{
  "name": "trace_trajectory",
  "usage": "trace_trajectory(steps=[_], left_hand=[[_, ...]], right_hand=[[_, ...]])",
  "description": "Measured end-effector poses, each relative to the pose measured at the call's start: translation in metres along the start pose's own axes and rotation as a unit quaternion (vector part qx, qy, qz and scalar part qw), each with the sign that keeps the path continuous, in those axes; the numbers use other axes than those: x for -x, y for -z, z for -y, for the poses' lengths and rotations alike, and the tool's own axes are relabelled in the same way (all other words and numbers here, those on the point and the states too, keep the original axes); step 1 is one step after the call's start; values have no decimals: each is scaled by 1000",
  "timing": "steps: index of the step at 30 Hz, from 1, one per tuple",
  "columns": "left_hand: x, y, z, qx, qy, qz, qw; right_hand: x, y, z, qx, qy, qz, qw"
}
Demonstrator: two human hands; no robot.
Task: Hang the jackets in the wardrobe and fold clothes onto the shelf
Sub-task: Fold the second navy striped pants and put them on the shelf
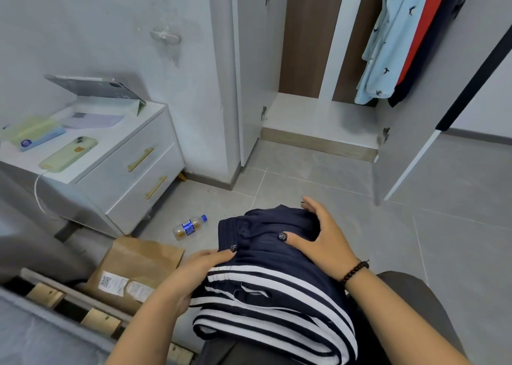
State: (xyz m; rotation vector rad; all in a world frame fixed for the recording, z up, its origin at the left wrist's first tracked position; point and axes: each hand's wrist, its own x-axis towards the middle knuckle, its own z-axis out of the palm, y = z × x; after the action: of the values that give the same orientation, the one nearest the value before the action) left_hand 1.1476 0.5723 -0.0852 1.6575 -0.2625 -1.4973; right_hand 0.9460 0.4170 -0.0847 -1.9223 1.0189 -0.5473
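Folded navy striped garment held lower centre: left hand grips edge, right hand pressed flat, fingers spread. Shirts already hung upper right; wardrobe shelf not yet loaded.

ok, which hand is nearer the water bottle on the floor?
Left. The left hand grips the folded navy garment's left edge, just right of the bottle; the right hand rests further right.

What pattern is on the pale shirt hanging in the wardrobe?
Light blue shirt scattered with small dark bird shapes; the head view shows it.
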Motion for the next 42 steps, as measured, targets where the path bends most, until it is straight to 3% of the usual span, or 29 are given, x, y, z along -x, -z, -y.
trace_trajectory(steps=[5, 10, 13, 15, 19, 23, 26, 29, 32, 35, 38, 42], left_hand=[[1, -2, 8, 62, 51, 38, 996], [-1, 0, 11, 77, 57, 22, 995], [6, 8, -6, 14, 22, 4, 1000], [10, 11, -27, -91, -39, -52, 994], [2, -15, -78, -334, -170, -151, 915], [-13, -85, -109, -518, -303, -67, 797], [-28, -134, -112, -656, -273, 22, 703], [-47, -159, -113, -756, -186, 69, 624], [-64, -166, -116, -787, -155, 73, 592], [-75, -168, -113, -799, -156, 72, 577], [-82, -168, -105, -799, -153, 59, 579], [-88, -169, -99, -802, -122, 37, 583]], right_hand=[[-21, 6, -7, -23, -113, 28, 993], [-26, 11, -36, -94, -196, -97, 971], [-6, 13, -56, -143, -274, -140, 941], [14, 14, -64, -209, -325, -142, 911], [52, 15, -60, -282, -355, -131, 882], [81, 15, -35, -296, -341, -85, 888], [96, 11, -14, -278, -346, 2, 896], [106, 11, 0, -266, -356, 70, 893], [112, 12, 5, -315, -359, 98, 873], [115, 11, 2, -319, -318, 85, 889], [114, 13, -2, -326, -291, 58, 897], [116, 17, 3, -336, -275, 79, 897]])
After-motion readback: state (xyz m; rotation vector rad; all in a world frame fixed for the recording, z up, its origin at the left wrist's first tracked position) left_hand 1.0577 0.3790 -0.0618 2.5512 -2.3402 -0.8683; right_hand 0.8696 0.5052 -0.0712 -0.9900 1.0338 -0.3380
